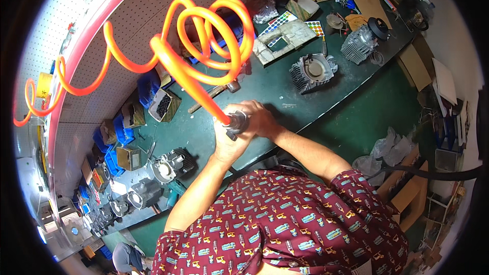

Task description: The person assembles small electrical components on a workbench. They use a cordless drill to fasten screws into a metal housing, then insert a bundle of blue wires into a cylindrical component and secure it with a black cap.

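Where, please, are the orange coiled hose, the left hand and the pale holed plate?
Orange coiled hose [191, 83]: head view, its straight stretch.
Left hand [225, 141]: head view, its middle.
Pale holed plate [300, 32]: head view, right of the hole.

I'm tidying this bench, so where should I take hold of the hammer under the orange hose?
Probably take the hammer by the left end of its handle, coming from the left: that end points left in plain view, while the orange hose crosses in front of the handle's middle.
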A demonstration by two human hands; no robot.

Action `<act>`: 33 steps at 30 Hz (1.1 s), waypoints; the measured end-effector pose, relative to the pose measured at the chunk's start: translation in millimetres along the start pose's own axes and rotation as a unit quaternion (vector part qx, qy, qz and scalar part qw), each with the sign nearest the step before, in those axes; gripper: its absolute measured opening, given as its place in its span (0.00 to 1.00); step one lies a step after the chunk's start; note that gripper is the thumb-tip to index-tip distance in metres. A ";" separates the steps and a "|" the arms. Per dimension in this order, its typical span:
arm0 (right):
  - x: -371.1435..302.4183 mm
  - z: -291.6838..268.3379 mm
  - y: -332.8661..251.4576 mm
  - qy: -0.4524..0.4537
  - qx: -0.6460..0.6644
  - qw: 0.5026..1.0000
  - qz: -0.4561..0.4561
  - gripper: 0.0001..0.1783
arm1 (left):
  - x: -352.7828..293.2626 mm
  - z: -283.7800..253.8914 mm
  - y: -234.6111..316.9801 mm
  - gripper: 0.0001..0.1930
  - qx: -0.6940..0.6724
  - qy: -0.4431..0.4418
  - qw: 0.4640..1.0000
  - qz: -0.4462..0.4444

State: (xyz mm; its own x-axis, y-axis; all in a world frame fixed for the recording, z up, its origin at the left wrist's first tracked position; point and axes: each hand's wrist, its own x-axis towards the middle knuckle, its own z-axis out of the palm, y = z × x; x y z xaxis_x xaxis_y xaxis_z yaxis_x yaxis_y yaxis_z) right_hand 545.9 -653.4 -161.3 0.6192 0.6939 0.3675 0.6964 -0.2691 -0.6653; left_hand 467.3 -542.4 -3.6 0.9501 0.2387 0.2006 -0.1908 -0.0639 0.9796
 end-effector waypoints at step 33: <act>-0.8 -5.8 -9.5 -0.002 0.076 0.990 0.119 0.23 | -75.1 -43.6 6.5 0.16 -0.025 0.278 0.957 0.074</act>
State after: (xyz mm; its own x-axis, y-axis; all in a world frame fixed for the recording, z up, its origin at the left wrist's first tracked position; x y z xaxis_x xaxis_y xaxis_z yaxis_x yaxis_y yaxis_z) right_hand 540.8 -655.3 -151.5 0.7572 0.6262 0.1857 0.4677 -0.3213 -0.8234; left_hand 384.0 -518.5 -11.7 0.6367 0.7099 0.3010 -0.3387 -0.0933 0.9363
